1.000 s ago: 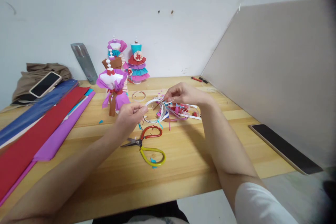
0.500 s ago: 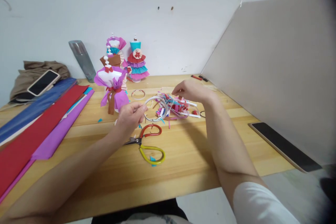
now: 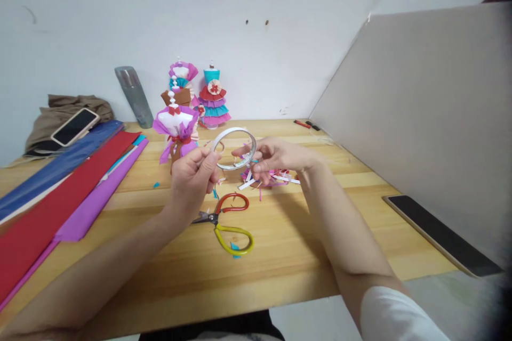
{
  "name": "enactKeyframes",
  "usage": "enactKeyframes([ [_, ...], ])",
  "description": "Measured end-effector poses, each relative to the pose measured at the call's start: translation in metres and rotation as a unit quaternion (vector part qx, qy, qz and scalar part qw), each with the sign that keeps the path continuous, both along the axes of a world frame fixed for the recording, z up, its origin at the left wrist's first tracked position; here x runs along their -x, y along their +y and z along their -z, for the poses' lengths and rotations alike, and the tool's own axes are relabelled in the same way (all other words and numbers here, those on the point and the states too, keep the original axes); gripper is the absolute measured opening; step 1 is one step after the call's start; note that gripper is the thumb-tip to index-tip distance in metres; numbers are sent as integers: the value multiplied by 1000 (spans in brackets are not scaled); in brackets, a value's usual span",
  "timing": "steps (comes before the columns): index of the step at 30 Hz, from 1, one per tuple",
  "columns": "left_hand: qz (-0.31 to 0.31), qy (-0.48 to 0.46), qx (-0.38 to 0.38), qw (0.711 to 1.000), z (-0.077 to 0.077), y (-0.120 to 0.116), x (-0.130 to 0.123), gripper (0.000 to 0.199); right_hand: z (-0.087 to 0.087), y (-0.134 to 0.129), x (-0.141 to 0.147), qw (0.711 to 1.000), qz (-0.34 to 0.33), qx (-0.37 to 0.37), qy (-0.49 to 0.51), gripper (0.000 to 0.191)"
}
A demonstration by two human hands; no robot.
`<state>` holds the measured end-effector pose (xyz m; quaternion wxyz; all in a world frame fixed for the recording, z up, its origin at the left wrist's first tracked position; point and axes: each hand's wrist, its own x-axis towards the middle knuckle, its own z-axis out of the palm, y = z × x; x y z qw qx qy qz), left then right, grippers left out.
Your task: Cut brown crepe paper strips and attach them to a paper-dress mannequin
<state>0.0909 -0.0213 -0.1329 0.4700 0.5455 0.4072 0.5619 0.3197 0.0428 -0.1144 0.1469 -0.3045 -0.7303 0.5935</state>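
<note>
My left hand (image 3: 196,170) pinches the left edge of a narrow white roll of tape (image 3: 230,130), held upright above the table. My right hand (image 3: 276,159) is at the roll's right edge with thumb and index finger apart. Its index finger shows through the ring's opening, and the thumb is close by the lower right rim; whether it touches is unclear. Beneath the hands is a heap of colourful paper scraps (image 3: 276,178), partly hidden. Scissors (image 3: 236,230) with one red and one yellow handle lie open nearer me, blades towards the left hand.
Small dress forms in crepe paper, one with a tiered skirt (image 3: 215,101), stand at the back. Folded coloured paper sheets (image 3: 80,192) cover the left side, beside a phone (image 3: 76,127), a cloth (image 3: 48,117) and a bottle (image 3: 136,98). A dark flat device (image 3: 440,234) lies at right.
My left hand has lifted the roll of tape and turned it more upright. From above the scraps, my right hand has come left and down to the roll's right edge.
</note>
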Motion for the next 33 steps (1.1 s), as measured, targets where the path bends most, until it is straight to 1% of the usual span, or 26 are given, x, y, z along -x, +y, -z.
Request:
enactKeyframes([
  [2,-6,-4,-5,1000,-5,-1,3,20,4,7,-4,999,34,-27,-26,54],
  [4,-3,-1,1,1000,-9,-2,6,20,6,14,-10,990,69,-78,-99,44],
  [5,0,1,5,1000,-11,-2,7,20,7,16,-13,976,98,-122,-153,42],
  [7,7,3,17,1000,-13,-3,7,20,7,19,-17,931,157,-208,-257,47],
  [8,11,2,22,1000,-14,-4,7,20,6,19,-18,909,182,-238,-289,53],
  [9,14,1,26,1000,-15,-4,7,20,4,18,-17,894,206,-253,-308,56],
  [10,19,1,29,999,-15,-4,6,20,1,15,-16,885,230,-259,-312,57],
  [12,30,6,33,999,-15,-3,5,20,-5,10,-11,878,267,-267,-295,54],
  [13,38,10,36,999,-15,-3,5,20,-7,7,-9,874,275,-286,-282,52],
  [16,60,17,52,997,-14,-3,4,22,-10,4,-3,850,281,-374,-244,48],
  [17,67,15,59,996,-13,-2,4,23,-9,4,-2,846,280,-386,-240,47],
  [18,74,12,67,995,-12,-2,4,23,-8,6,-2,845,279,-385,-244,45],
  [20,87,2,82,993,-11,-1,4,24,-5,10,-3,857,255,-365,-260,39],
  [22,100,-5,95,990,-9,-1,4,25,-3,13,-5,856,231,-379,-265,35],
  [24,104,-8,104,989,-7,0,4,26,-2,14,-4,845,252,-402,-247,29],
  [25,106,-8,107,989,-6,1,3,26,-2,13,-4,847,268,-401,-225,28],
  [26,108,-8,108,988,-5,1,3,26,-3,11,-3,857,278,-388,-193,28],
  [27,110,-8,109,988,-4,2,3,26,-4,8,-1,876,278,-365,-151,29],
  [28,111,-7,107,988,-3,2,3,27,-6,5,1,897,264,-338,-104,31],
  [30,111,1,99,989,-1,3,3,27,-10,-4,6,933,212,-291,-17,34],
  [31,109,8,92,990,0,4,3,26,-12,-8,8,944,191,-270,11,35],
  [33,102,24,78,991,1,4,3,24,-16,-15,12,957,174,-227,43,38],
])
